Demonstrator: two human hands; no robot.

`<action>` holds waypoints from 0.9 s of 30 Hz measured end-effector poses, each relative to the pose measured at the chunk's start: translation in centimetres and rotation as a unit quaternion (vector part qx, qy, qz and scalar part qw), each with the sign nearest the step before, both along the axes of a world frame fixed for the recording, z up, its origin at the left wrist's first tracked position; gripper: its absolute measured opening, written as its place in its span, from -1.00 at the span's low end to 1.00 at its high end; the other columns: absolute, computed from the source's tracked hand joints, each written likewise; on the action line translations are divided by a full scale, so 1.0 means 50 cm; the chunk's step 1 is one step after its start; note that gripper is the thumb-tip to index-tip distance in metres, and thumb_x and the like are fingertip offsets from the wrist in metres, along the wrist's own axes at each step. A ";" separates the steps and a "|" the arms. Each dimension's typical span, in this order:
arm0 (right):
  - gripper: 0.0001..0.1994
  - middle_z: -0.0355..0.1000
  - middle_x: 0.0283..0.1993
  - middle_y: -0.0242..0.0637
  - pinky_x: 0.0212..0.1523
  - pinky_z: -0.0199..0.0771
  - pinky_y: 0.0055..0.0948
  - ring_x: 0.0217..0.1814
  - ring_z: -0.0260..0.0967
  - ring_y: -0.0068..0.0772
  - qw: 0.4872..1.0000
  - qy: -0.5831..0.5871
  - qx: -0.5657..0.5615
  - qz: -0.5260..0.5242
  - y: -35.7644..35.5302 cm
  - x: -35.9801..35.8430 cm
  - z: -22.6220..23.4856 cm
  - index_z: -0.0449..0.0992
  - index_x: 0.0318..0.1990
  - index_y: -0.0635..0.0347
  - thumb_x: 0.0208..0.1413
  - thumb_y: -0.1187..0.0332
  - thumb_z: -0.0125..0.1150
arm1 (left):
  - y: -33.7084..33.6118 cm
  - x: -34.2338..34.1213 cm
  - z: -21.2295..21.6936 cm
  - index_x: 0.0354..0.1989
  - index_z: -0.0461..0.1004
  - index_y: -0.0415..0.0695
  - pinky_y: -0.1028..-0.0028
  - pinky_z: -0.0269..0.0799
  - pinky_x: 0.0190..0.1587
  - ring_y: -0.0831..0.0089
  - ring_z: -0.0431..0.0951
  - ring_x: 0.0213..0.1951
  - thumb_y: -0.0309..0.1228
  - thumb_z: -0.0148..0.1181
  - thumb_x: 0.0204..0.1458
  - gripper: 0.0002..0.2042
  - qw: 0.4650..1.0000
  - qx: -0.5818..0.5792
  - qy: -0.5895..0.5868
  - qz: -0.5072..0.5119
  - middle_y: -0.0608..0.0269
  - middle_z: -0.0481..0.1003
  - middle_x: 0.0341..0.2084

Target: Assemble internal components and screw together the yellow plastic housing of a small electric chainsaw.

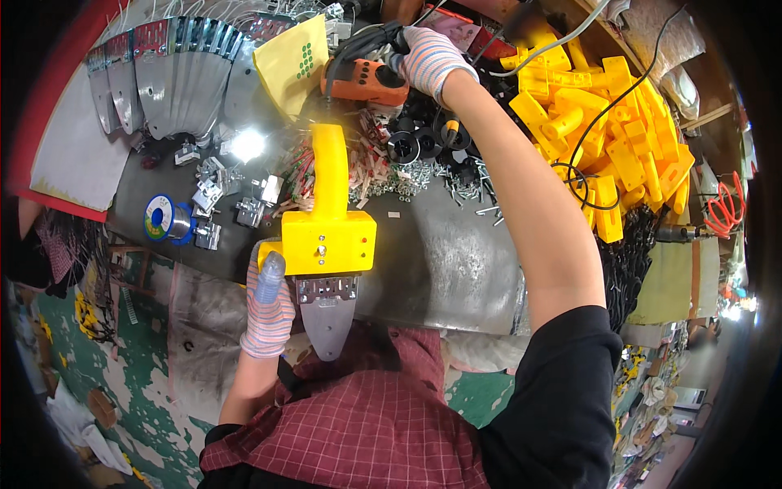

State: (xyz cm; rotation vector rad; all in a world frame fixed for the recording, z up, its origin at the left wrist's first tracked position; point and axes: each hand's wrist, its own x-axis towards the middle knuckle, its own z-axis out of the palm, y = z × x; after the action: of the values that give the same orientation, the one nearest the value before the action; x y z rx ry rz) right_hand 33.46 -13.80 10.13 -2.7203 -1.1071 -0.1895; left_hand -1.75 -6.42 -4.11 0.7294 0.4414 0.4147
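Note:
My left hand, in a striped glove with a bluish cover on the thumb, grips a yellow plastic tool housing by its left side. The housing's handle points away from me. A grey tapered metal plate sticks out of its near end. At the far side of the bench, my right hand, also gloved, is closed beside an orange handheld meter and a bundle of black cable. What its fingers hold is hidden.
Yellow housings are heaped at the right. Grey metal plates with wires stand in a row at the far left. A solder spool, metal switch parts, screws and a yellow card lie on the metal bench.

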 end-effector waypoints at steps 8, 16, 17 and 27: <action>-0.49 0.51 0.03 -0.06 0.11 0.43 -0.18 0.09 0.45 0.02 0.997 0.008 -0.057 -0.060 0.008 -0.010 0.015 0.48 0.09 0.18 0.11 0.00 0.22 | -0.004 0.011 0.020 0.01 0.39 -0.19 0.25 0.46 0.11 0.27 0.54 -0.02 -0.17 0.31 0.06 -0.55 1.000 0.012 -0.017 -0.009 0.11 0.50 -0.08; -0.78 0.57 -0.25 -0.15 -0.13 0.48 -0.12 -0.21 0.54 -0.04 0.978 -0.194 0.076 0.003 -0.047 -0.076 0.034 0.62 -0.19 -0.02 0.00 0.21 0.26 | -0.004 0.016 0.013 0.01 0.39 -0.17 0.23 0.46 0.11 0.27 0.53 -0.01 -0.18 0.26 0.10 -0.59 0.999 -0.008 -0.032 -0.007 0.11 0.49 -0.07; -0.81 0.56 -0.28 -0.15 -0.19 0.51 -0.13 -0.26 0.53 -0.03 0.973 -0.161 0.164 0.015 -0.071 -0.119 0.047 0.63 -0.24 0.00 0.00 0.22 0.26 | -0.004 0.011 0.009 0.01 0.39 -0.17 0.23 0.46 0.11 0.27 0.53 -0.01 -0.18 0.26 0.10 -0.59 1.000 -0.013 -0.027 0.002 0.11 0.49 -0.07; -0.58 0.43 0.11 -0.09 -0.02 0.48 -0.13 -0.05 0.45 0.09 0.998 -0.042 -0.051 -0.019 -0.161 -0.229 -0.150 0.42 0.17 -0.06 0.16 0.11 0.10 | -0.007 0.019 0.029 0.11 0.34 -0.23 0.10 0.41 0.18 0.15 0.51 0.05 -0.03 0.25 0.08 -0.42 0.999 0.009 -0.020 -0.045 -0.03 0.46 0.02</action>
State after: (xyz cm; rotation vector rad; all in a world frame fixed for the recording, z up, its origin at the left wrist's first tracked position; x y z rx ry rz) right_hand 22.01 -21.84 2.64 -2.8499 -1.1161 -0.2623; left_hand -0.80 -6.78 -2.67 0.7544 0.3667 0.3485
